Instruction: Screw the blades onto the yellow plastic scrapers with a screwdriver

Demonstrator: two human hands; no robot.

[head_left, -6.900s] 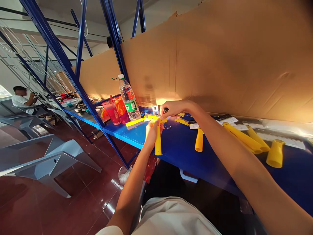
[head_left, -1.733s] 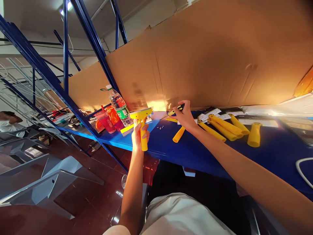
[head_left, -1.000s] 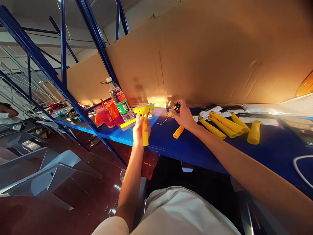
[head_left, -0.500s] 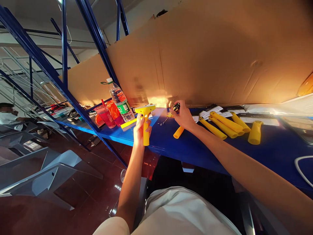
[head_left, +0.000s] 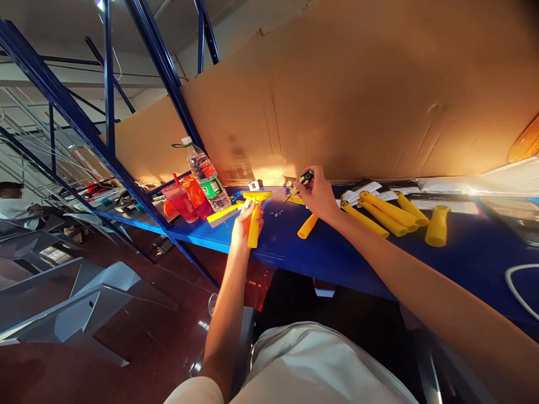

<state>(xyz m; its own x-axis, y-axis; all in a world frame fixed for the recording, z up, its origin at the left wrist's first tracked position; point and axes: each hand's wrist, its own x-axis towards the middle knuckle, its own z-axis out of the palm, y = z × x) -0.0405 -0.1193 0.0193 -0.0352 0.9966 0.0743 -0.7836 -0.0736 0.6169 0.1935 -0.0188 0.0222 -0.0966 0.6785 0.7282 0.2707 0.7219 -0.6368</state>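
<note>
My left hand (head_left: 243, 223) is wrapped round the handle of a yellow T-shaped scraper (head_left: 254, 221), its wide head at the top. In my right hand (head_left: 320, 196) is a screwdriver (head_left: 306, 178) with a black and yellow handle, its thin shaft slanting down to the left. The screwdriver and the scraper are apart. Between them, several tiny screws (head_left: 277, 213) lie on the blue table (head_left: 286, 247). Left of the scraper lies another yellow head with a pale blade (head_left: 225, 214). Below my right hand rests a loose yellow handle (head_left: 307, 226).
Several yellow handles (head_left: 389, 216) lie on the right, beside an upright one (head_left: 438, 226). A water bottle (head_left: 208, 178) and a red cup (head_left: 181, 202) stand left by the blue rack post (head_left: 172, 73). Cardboard (head_left: 357, 101) walls the back. A person (head_left: 17, 207) sits far left.
The scraper has turned a little in my left hand and its head sits slightly lower. My right hand has tilted the screwdriver, lifting its tip away from the screws.
</note>
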